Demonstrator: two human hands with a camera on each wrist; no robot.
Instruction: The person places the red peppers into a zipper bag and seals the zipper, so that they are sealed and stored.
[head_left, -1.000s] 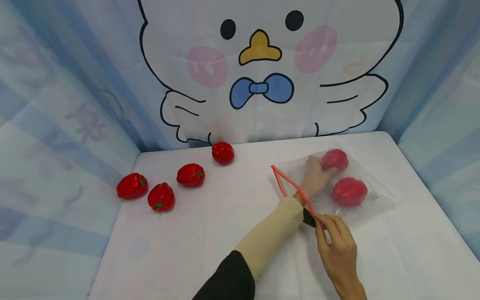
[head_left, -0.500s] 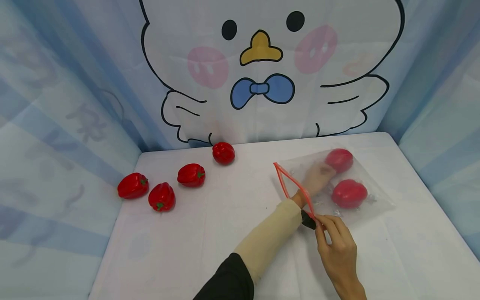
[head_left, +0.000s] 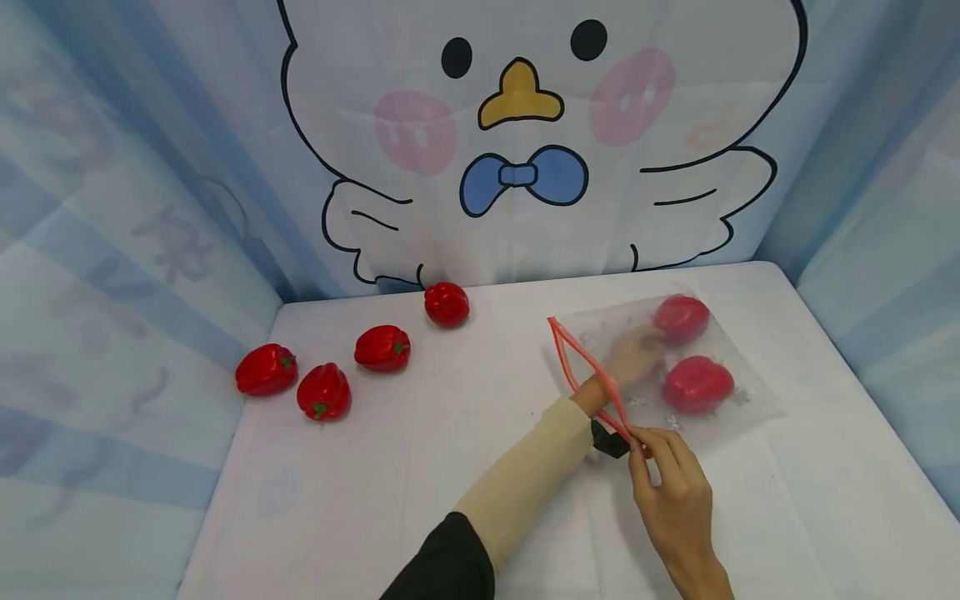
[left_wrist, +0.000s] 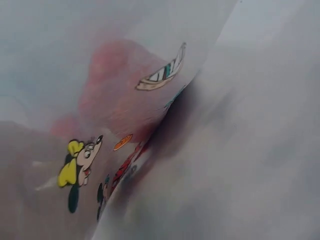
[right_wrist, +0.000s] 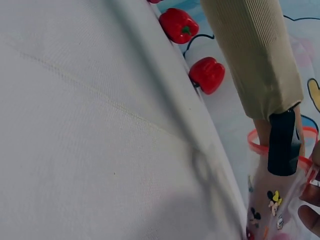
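Observation:
A clear zip bag (head_left: pixel 738 429) with a red-edged mouth lies on the white table, two red bell peppers inside: a far one (head_left: pixel 681 319) and a nearer one (head_left: pixel 697 385). My left hand (head_left: pixel 633 358) is inside the bag, its fingertips close to the far pepper and blurred by the plastic. The red rim (head_left: pixel 596 367) of the bag surrounds that wrist. My right hand (head_left: pixel 675 500) pinches the near corner of this rim between thumb and fingers. In the left wrist view, cartoon-printed plastic (left_wrist: pixel 80 165) covers a blurred red pepper (left_wrist: pixel 120 85).
Several red bell peppers stand at the table's left, among them one with its green stem facing forward (head_left: pixel 323 392) and one at the back edge (head_left: pixel 447 305). A cartoon curtain (head_left: pixel 517 242) hangs behind the table (head_left: pixel 360 500), with blue curtains at both sides.
My left hand has drawn back slightly toward the bag's mouth, away from the far pepper, which has shifted a little right. My right hand keeps its hold on the rim.

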